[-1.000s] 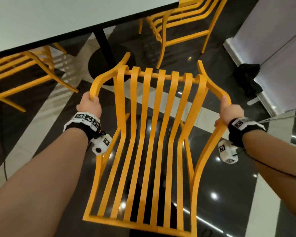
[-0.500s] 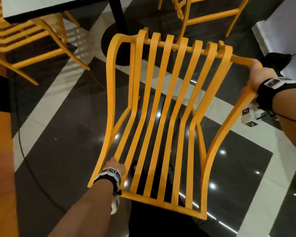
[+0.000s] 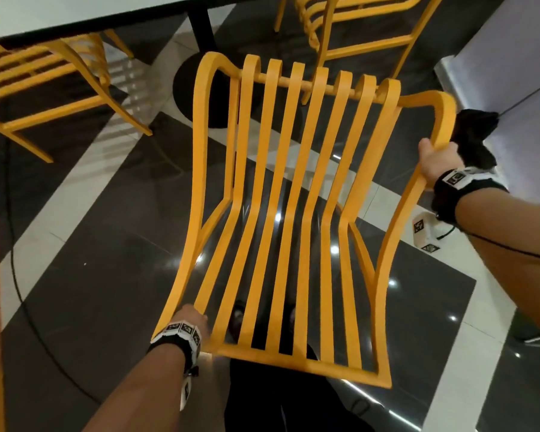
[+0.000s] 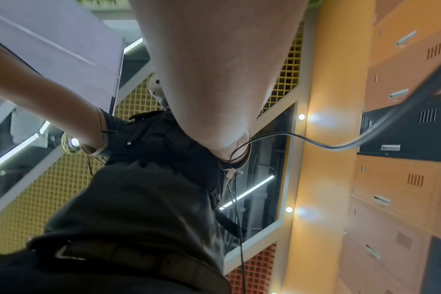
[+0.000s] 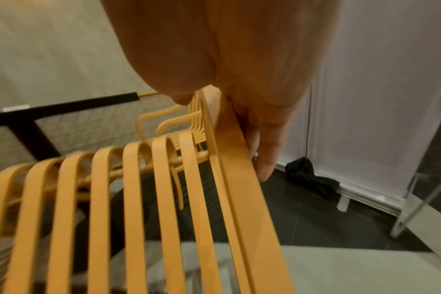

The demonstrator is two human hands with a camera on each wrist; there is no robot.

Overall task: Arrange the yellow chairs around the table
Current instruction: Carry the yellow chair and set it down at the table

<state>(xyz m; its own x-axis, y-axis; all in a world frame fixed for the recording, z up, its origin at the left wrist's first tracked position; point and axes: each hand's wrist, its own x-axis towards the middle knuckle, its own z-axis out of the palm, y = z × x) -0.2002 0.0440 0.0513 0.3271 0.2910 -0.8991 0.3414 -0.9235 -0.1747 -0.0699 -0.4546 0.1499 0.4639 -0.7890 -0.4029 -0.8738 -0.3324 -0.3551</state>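
A yellow slatted chair (image 3: pixel 293 365) hangs tilted in front of me, its seat toward the white table (image 3: pixel 75 10), in the head view. My left hand (image 3: pixel 192 316) grips the chair's near left corner, fingers hidden behind the frame. My right hand (image 3: pixel 437 159) holds the right armrest, thumb on top. In the right wrist view the right hand (image 5: pixel 239 123) has fingers (image 5: pixel 264 155) along the outer side of the armrest rail, beside the chair's slats (image 5: pixel 132 199). The left wrist view shows only my forearm and body.
The table's black pedestal (image 3: pixel 200 29) and round base (image 3: pixel 194 88) stand just beyond the chair. One yellow chair (image 3: pixel 44 73) sits under the table at left, another (image 3: pixel 356 26) at the far right. A black cloth (image 3: pixel 474 135) lies by the white wall (image 3: pixel 512 73). A cable (image 3: pixel 13 244) crosses the tiled floor.
My left hand left the left armrest and took the chair's near left corner. The right hand kept its hold on the right armrest. The chair swung to the right.
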